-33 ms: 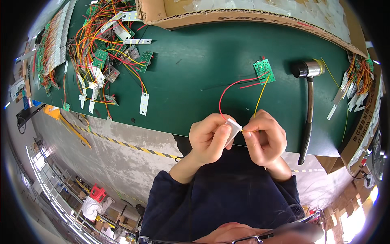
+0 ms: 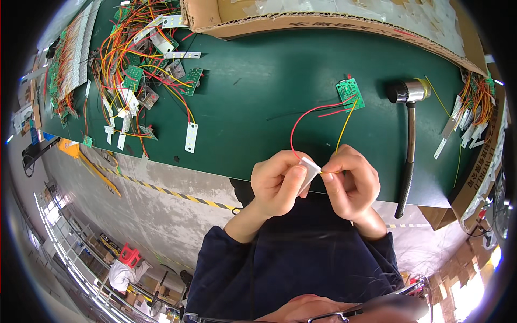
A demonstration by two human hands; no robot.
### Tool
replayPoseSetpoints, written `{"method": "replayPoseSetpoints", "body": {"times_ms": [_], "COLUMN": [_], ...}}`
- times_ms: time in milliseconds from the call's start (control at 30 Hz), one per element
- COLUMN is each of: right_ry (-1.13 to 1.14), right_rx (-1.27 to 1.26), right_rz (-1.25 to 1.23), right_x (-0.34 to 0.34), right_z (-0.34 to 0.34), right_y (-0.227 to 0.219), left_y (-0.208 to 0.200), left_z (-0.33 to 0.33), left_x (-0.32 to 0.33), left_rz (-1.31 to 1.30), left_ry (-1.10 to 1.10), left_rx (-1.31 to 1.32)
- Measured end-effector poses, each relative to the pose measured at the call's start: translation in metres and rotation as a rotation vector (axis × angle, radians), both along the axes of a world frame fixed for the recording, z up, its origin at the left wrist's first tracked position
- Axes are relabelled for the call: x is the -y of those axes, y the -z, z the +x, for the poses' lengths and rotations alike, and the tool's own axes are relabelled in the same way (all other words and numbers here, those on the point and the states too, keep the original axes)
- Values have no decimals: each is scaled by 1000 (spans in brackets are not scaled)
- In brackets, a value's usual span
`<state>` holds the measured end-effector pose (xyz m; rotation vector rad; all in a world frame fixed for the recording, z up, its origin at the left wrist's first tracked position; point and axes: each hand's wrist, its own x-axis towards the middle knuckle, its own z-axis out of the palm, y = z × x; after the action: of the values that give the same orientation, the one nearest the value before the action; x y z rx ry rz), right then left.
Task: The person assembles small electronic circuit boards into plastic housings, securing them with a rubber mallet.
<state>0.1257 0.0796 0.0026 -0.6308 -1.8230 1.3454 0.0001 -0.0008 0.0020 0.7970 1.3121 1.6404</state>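
Worktop: dark green, bowed by the lens, spanning the view.
Left hand: thumb and fingers pinching a white piece at the near edge of the worktop.
Right hand: thumb and forefinger pinched on a yellow wire, close to the right corner of the white piece.
White piece position: between both hands, tilted; fingers partly hide it.
Circuit board: green, lying on the worktop beyond the hands; the yellow wire and a long red wire run from it toward the hands.
Progress: both wires appear attached at the board end. At the white piece, the yellow wire is judged unfinished; the red wire's joint is covered and cannot be confirmed. A shorter red wire lies with its far end loose.
Hammer: right of the board, head pointing away from the person.
Wired-board pile: left side, tangled red and yellow leads with white strips.
Second bundle: far right, similar leads and strips.
Cardboard box: at the far edge, holding translucent pieces.
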Motion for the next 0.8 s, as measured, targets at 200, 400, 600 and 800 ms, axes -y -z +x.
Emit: {"method": "replayPoseSetpoints", "body": {"times_ms": [200,400,600,800], "right_ry": [-30,256,94,-29], "right_rx": [-14,138,168,181], "right_rz": [-223,182,-15,-496], "right_x": [0,5,32,-8], "right_z": [0,-1,0,60], "right_y": [-1,0,-10,-82], "left_y": [3,6,1,11], "left_z": [-2,9,21,5], "left_x": [2,-5,-3,-4], "left_rz": [65,82,108,200], "left_ry": [19,-132,-139,33], "left_rx": [113,166,-32,-123]}}
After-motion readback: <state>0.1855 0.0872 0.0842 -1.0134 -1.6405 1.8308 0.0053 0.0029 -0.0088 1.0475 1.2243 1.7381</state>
